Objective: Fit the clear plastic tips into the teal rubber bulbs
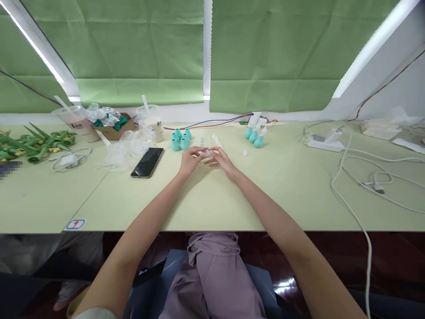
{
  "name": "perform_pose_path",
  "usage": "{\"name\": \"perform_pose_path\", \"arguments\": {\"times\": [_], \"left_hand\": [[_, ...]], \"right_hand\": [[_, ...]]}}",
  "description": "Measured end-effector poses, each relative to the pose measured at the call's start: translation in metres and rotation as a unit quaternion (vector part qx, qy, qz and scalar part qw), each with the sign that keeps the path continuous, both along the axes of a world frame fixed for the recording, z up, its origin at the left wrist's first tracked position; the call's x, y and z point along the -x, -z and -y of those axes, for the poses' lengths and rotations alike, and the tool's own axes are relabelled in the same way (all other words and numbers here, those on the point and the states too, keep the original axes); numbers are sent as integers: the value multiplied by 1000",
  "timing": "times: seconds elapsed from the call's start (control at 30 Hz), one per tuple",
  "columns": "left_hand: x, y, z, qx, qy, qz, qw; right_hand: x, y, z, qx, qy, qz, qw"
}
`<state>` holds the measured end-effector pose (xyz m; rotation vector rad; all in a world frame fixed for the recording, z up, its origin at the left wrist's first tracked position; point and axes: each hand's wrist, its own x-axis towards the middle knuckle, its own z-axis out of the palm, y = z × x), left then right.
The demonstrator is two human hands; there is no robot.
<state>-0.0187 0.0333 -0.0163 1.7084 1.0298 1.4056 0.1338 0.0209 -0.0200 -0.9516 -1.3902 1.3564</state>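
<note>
My left hand and my right hand meet over the middle of the table. Between their fingertips they pinch a small translucent white piece, partly covered by the fingers. Just behind them lie rows of small white pointed tips. To the left of the hands stands a group of turquoise vase-shaped bulbs with open necks. More turquoise bulbs stand to the right, at least one topped with a white tip. A single loose white tip lies apart on the tabletop.
A black phone, crumpled plastic bag, drink cups and a cardboard box sit left. Green plant stems lie farther left. At right are a power strip and white cables. Green blinds hang behind.
</note>
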Motion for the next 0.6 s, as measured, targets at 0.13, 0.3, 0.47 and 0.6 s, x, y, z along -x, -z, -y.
{"name": "perform_pose_path", "arguments": {"times": [0.13, 0.3, 0.47, 0.6], "left_hand": [[2, 0, -2, 49, 41, 50, 997], [3, -4, 1, 85, 116, 76, 987], [3, -2, 4, 67, 151, 27, 986], [2, 2, 1, 67, 147, 27, 987]], "right_hand": [[-11, -5, -5, -74, 48, 138, 986], [-62, -15, -14, -226, 318, 436, 811], [-107, 6, -31, -93, 274, 515, 807], [-107, 12, -41, -87, 278, 375, 880]]}}
